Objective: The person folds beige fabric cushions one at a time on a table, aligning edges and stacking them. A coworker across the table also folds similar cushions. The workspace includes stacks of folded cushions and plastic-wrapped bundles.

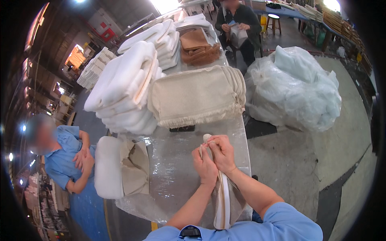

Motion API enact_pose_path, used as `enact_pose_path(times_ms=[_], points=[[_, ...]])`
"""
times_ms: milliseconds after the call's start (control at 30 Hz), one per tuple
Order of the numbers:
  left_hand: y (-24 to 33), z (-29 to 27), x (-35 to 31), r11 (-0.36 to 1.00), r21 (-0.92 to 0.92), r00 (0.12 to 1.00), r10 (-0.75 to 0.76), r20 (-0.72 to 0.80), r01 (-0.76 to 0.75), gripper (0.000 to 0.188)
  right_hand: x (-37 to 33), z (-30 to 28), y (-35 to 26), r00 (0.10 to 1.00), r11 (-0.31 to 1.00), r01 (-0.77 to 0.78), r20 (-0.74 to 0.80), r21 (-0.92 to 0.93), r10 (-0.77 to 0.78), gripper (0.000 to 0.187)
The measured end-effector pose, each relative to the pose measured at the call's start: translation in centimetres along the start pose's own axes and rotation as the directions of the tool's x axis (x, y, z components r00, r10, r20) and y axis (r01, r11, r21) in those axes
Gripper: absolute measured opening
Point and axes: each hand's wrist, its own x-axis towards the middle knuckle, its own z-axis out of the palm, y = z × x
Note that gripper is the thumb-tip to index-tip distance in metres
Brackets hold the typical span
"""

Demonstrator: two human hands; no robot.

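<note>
A beige fabric cover (235, 203) with a pale zipper strip along it hangs from my hands down to my lap. My left hand (206, 166) is closed on its upper end, thumb and fingers pinching the cloth. Right beside it, my right hand (222, 152) also grips the cover, its fingers curled in. A small bunched tip of the cloth (207, 137) pokes out above my fingers. Beyond my hands lies a stack of folded beige covers (197, 96) with frayed edges. At the table's left edge, a white padding block (108, 166) sits against a crumpled beige cover (136, 166).
The table (169, 193) is wrapped in clear plastic. White batting piles (120, 80) and brown folded fabric (199, 46) stand farther back. A big plastic-wrapped white bundle (295, 90) rests on the right. One person in blue (68, 160) is at left; another (241, 24) handles cloth behind.
</note>
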Motion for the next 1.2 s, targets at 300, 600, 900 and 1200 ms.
enact_pose_path(times_ms=[300, 600, 900, 1200], points=[[2.0, -2.4, 2.8, 0.914, 0.213, 0.937, 0.329, 0.116, -0.347, 0.010, 3.9, -2.6, -0.8, 0.927, 0.992, 0.089, 0.371, -0.090, -0.050, 0.013], [6.7, 0.9, 11.2, 0.970, -0.229, 0.819, 0.070, 0.569, 0.076, 0.039, 1.7, -2.1, 0.3, 0.954, 0.970, 0.147, 0.287, -0.193, -0.088, 0.014], [4.4, 5.9, 12.6, 0.979, 0.170, 0.278, -0.196, 0.940, 0.113, 0.064, 0.8, -1.9, 0.8, 0.974, 0.985, 0.113, 0.212, -0.130, -0.084, 0.014], [0.8, 3.9, 12.5, 0.816, -0.475, 0.796, 0.029, 0.605, 0.331, 0.049, 0.8, -2.6, 1.7, 0.945, 0.978, 0.094, 0.326, -0.187, -0.028, 0.011]])
